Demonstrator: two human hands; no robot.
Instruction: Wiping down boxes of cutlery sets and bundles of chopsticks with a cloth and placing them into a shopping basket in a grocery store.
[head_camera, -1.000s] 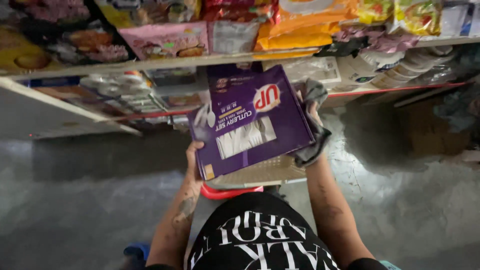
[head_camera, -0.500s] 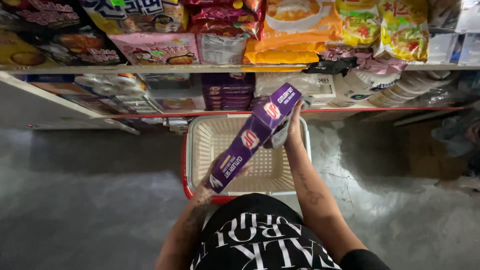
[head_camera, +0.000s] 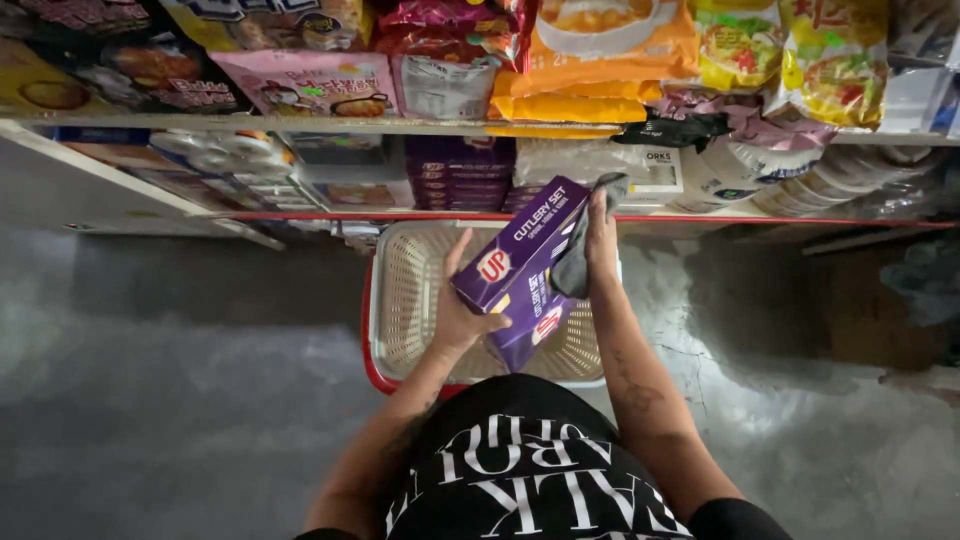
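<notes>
My left hand (head_camera: 462, 318) grips the near end of a flat purple box (head_camera: 520, 265), held tilted on its edge above a cream basket (head_camera: 405, 300) with a red rim. My right hand (head_camera: 600, 225) presses a dark grey cloth (head_camera: 578, 255) against the far upper side of that box. The basket stands on the floor right in front of me, below the lower shelf.
A lower shelf (head_camera: 300, 215) with a red edge carries a stack of matching purple boxes (head_camera: 460, 170) and wrapped white plates (head_camera: 790, 185). The upper shelf (head_camera: 250, 125) is packed with colourful snack bags (head_camera: 600, 50). Grey concrete floor (head_camera: 180, 400) spreads to both sides.
The box was held flat with its face toward me, then turned onto its edge over the basket. The cloth in my right hand now lies on its side.
</notes>
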